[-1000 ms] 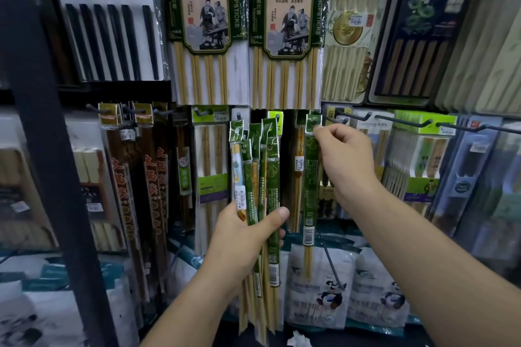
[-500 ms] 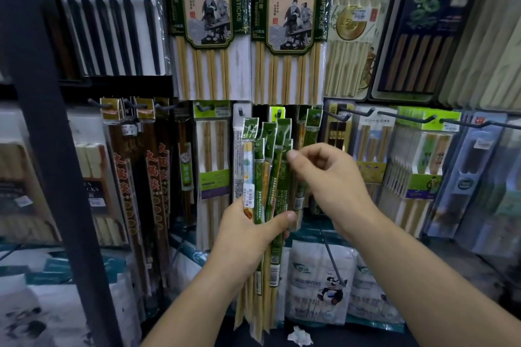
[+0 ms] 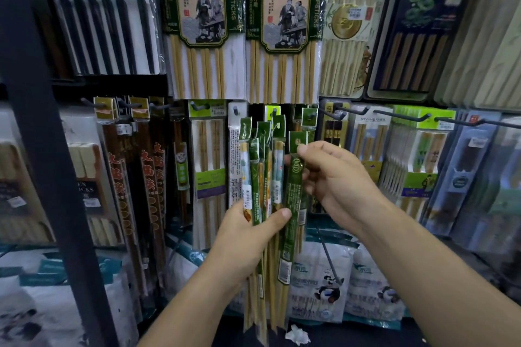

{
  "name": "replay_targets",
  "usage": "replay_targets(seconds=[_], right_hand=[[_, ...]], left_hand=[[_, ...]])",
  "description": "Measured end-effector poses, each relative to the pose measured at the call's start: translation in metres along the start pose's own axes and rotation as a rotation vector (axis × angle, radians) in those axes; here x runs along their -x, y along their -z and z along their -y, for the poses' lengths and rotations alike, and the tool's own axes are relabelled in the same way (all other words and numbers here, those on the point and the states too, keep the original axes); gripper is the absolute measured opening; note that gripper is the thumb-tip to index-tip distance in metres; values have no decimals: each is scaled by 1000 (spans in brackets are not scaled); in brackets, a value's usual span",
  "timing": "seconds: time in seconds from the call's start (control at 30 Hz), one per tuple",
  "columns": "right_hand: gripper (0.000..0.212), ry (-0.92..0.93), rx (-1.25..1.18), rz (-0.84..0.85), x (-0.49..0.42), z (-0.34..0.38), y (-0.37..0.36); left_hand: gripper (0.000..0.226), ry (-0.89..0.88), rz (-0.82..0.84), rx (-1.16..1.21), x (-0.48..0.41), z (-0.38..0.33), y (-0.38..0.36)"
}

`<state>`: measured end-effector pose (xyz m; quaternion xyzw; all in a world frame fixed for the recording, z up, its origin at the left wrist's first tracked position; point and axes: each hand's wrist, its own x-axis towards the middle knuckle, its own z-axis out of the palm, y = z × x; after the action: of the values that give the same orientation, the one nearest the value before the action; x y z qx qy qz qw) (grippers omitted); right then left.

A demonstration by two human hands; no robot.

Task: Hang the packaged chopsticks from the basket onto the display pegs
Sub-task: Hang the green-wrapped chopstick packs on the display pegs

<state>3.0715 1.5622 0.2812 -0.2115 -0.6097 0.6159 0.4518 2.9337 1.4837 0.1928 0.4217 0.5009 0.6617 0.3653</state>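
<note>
1. Hands: 2, left hand (image 3: 248, 236) and right hand (image 3: 338, 177).
2. Green-sleeved chopstick pack (image 3: 294, 191): 1 pinched by right hand.
3. Bundle of green-sleeved packs (image 3: 258, 177) gripped by left hand: at least 4, overlap hides the exact count.
4. Hot-pot chopstick packs (image 3: 197, 22), top row: 2.
5. Black chopstick pack with rabbit card (image 3: 107, 22): 1.
6. Navy lotus box (image 3: 417, 36): 1.
7. Gold-medallion pack (image 3: 346, 25): 1.
8. Dark packs with red characters (image 3: 118, 177): 3.
9. Long peg arms (image 3: 403, 115), right side: 3.
10. Panda-print bags (image 3: 318, 284): 2 clearly seen.
11. Crumpled paper scrap (image 3: 296, 335): 1.
</note>
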Motion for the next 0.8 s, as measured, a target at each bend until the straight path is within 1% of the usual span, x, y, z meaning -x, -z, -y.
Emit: replay_targets(seconds=[0.1,0.13,0.17,0.23,0.3,0.33,0.4,0.47,0.57,0.63,0.8], right_hand=[[12,-20,-147,91,-1,3,3],[9,-30,-156,106,-1,4,4],[10,-40,-158,118,-2,3,5],[20,-63,-160,126,-4,1,6],[30,-74,-143,100,-7,2,7],[29,-69,-132,83,-9,3,9],[17,-35,-108,28,-14,7,13],[9,33,-17,-90,-19,12,15],[16,173,215,-280,-23,15,14],[17,221,317,-348,-25,17,11],[23,220,341,-401,-27,21,1]], left_hand=[[35,11,26,55,-2,0,3],[31,11,40,63,-2,0,4],[26,17,59,80,-2,0,3],[17,25,84,115,-2,-1,2],[10,11,73,104,-1,0,1],[10,-8,52,60,-1,0,1],[16,-67,-4,-56,-1,-1,3],[16,-109,-48,-95,-2,-1,5],[11,-98,-83,-76,-1,-1,6],[10,-92,-91,-71,-2,-1,6],[17,-66,-59,-45,-2,4,7]])
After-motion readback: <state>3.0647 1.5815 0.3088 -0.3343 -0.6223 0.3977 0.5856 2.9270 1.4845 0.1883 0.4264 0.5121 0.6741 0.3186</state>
